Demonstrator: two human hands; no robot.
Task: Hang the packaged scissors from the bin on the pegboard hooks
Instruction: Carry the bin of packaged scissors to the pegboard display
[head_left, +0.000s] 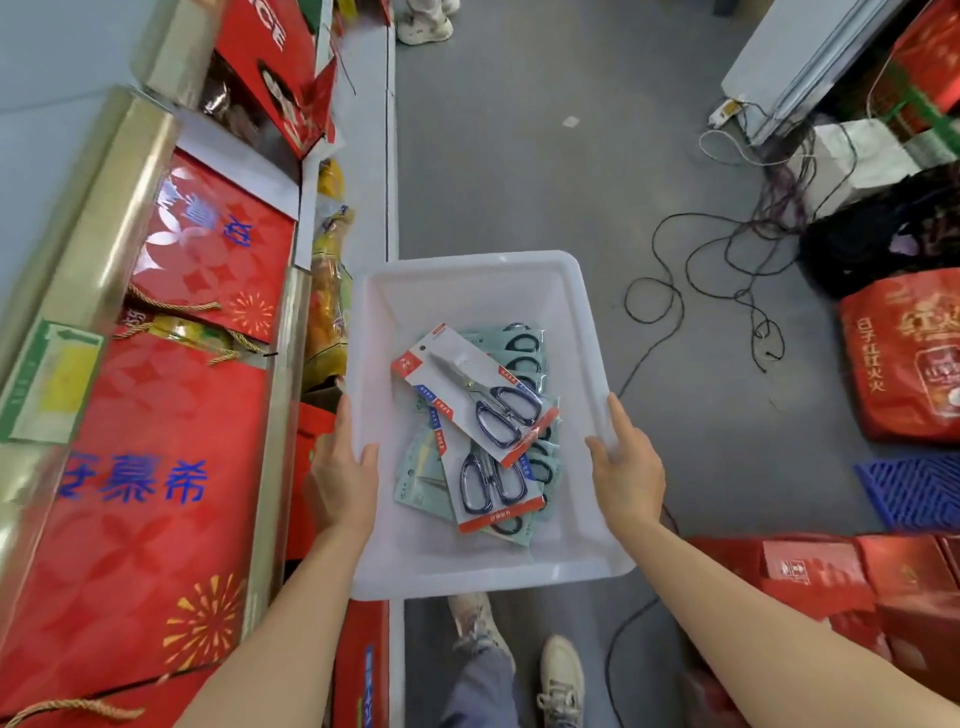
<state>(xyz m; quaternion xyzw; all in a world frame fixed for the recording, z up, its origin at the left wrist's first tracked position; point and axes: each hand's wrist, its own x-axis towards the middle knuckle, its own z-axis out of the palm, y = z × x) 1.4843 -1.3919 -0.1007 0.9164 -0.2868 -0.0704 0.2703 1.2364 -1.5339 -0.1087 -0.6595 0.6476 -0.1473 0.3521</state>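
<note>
A translucent white plastic bin is held above the grey floor in front of me. My left hand grips its left rim and my right hand grips its right rim. Inside lie several packaged scissors: two white-and-red cards with dark-handled scissors on top, pale green cards beneath them. No pegboard or hooks are in view.
Red gift boxes fill shelving on the left. Black cables trail over the floor to the right, beside a red bag and a blue mat. More red boxes sit at lower right. My feet are below the bin.
</note>
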